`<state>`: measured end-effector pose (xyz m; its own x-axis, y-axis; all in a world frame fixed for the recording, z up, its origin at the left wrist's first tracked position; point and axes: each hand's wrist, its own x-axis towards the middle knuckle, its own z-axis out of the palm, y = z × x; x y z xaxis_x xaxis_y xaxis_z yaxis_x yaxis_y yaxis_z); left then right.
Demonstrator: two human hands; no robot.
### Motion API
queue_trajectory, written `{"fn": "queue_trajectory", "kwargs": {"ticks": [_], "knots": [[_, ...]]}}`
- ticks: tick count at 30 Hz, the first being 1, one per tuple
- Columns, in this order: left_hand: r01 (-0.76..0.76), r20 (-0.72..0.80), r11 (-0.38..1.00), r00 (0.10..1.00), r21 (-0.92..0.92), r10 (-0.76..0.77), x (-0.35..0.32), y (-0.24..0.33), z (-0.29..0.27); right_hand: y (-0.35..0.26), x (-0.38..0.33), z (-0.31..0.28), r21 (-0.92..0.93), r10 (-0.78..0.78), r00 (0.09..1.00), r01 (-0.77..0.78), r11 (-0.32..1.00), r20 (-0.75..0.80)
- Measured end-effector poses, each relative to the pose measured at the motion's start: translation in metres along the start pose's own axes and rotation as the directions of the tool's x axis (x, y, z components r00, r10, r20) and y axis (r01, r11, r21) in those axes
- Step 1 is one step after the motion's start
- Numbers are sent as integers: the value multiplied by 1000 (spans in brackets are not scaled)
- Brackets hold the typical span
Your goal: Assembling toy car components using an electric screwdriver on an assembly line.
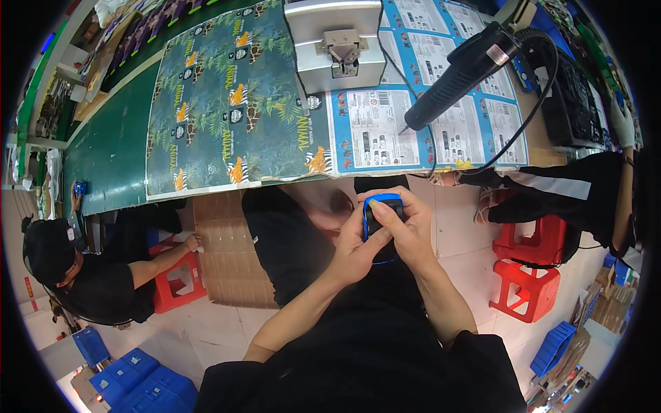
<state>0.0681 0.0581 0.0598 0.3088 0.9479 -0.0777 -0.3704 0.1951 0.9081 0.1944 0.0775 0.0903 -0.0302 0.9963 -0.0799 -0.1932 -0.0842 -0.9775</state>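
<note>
Over my lap, just off the near edge of the bench, I hold a small blue-and-black plastic piece point(372, 221) with a rounded outline. My left hand point(354, 253) grips its left and lower side, fingers wrapped round. My right hand point(413, 233) closes on its right side, the thumb pressed on the dark upper face. The fingers cover much of the piece, so its exact kind cannot be made out. On the bench beyond, a black electric screwdriver point(465, 76) points its bit down toward the printed sheets, apart from my hands.
A silver metal fixture point(337, 69) stands on the green bench point(110, 168), among printed sheets point(241, 131). A black cable point(530, 117) loops at the right. One person point(103, 275) sits at left, another point(571, 199) at right. Red stools point(530, 292) and blue crates point(141, 378) stand on the floor.
</note>
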Motion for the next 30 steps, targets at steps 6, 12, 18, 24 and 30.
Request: {"fn": "queue_trajectory", "kwargs": {"ticks": [6, 12, 18, 24, 30], "knots": [[-11, 11, 999, 1000, 40, 11, 1, 7, -6, -6, 4, 6, 83, 46, 998, -48, 995, 31], [-43, -18, 998, 999, 51, 44, 2, 13, 1, 4, 5, 8, -14, -117, 993, 117, 993, -8], [-51, -20, 984, 998, 168, 55, 0, 14, -9, -1, 12, 14, -9, -7, 997, 8, 1000, 77], [-147, 26, 980, 989, 134, 144, -2, 23, 2, 8, -3, -7, 14, -73, 993, 72, 997, 95], [-137, -28, 983, 990, 122, 142, -16, 13, -16, 30, -4, 14, 27, -83, 991, 80, 996, 109]]}}
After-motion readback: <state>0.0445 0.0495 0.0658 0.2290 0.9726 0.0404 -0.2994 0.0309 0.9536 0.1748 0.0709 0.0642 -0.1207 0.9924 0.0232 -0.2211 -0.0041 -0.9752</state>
